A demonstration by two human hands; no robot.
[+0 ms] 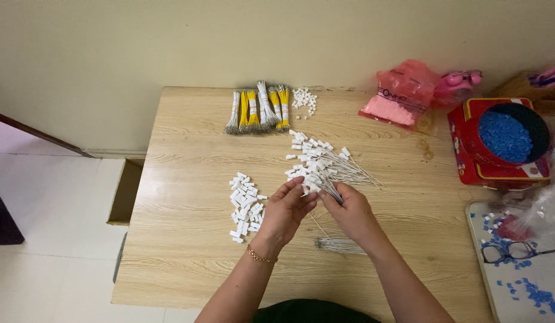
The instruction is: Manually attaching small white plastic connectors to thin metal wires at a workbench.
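Both hands (pixel 318 209) pinch white-tagged wires (pixel 325 170); pink bag (pixel 402 93) at table's far edge.

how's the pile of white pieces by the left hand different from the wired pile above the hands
The loose white pieces are bare blocks with no wires, while the wired pile has thin pale wires fanning out to the right. The loose pieces lie untouched beside the left hand, while the wired pile's near end is in the grip of the right hand. The wired pile spreads wider. Both are white and rest on the wooden table.
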